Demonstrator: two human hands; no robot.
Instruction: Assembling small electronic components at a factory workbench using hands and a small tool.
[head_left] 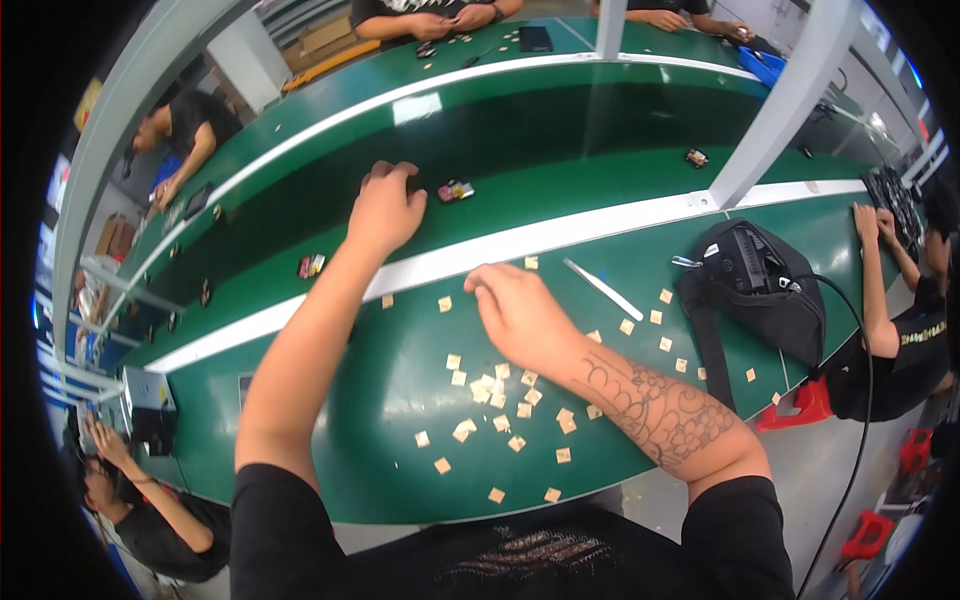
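My left hand (385, 208) reaches past the white ledge over the far dark green surface, palm down. Its fingers are apart and slightly bent, with nothing seen in them. Just right of it lies a small red, black and yellowish packet-like part (456, 190). My right hand (515, 318) hovers over the near tabletop by the ledge, fingers curled together; whatever they hold, if anything, is hidden. Several small square tan pieces (497, 386) lie scattered below and around that hand. To its right are white tweezers (604, 290), lying slanted.
A white ledge (640, 213) crosses the green table (380, 400). A grey post (790, 95) rises at right, near a black bag (760, 290) with a cable. Another small part (311, 266) lies beyond my left forearm. Other people sit around, and red stools (800, 405) stand at right.
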